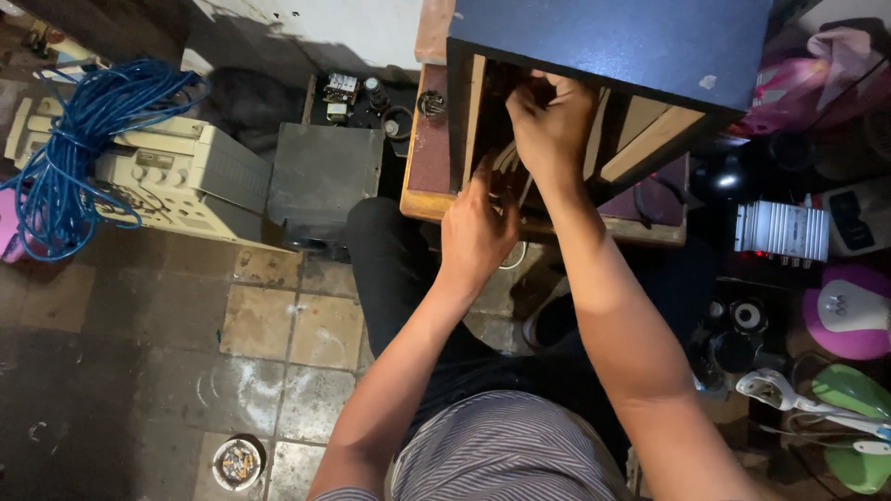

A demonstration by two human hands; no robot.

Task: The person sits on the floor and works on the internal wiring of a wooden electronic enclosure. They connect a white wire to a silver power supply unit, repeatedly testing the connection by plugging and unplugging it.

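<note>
Head view: both hands [515, 176] reach inside the blue box [613, 42].

- Cabinet [613, 42]: dark blue top, pale wood inside.
- Coiled cable [74, 139]: bright blue.
- Shirt [506, 450]: grey, thin stripes.
- Floor tiles [288, 329]: worn brown.

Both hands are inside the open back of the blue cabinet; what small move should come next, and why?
Probably steady the blue cabinet with the left hand at its opening edge while the right hand works deeper. The right hand's fingers are hidden inside, and the cabinet rests tilted on the wooden box.
</note>
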